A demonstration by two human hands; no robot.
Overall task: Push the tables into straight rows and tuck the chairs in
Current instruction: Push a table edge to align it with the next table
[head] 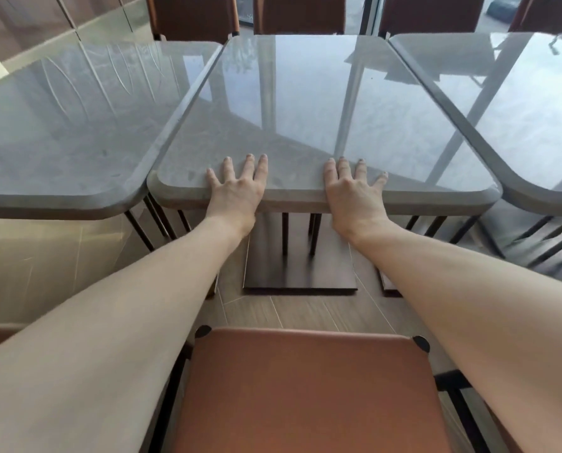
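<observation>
Grey glossy middle table (pixel 305 103), frame centre: left hand (pixel 237 188) and right hand (pixel 351 191) flat on near edge, fingers straight, spread. Brown chair (pixel 305 387) bottom centre.

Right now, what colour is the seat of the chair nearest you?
Rust-orange seat with black corner caps, clearest in the head view.

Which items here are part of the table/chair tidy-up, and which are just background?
Job:
- middle table, both hands flat on its near edge: left hand, right hand
- left table
- right table
- near chair, not tucked in
- far chairs

Background:
- floor
- windows
</observation>
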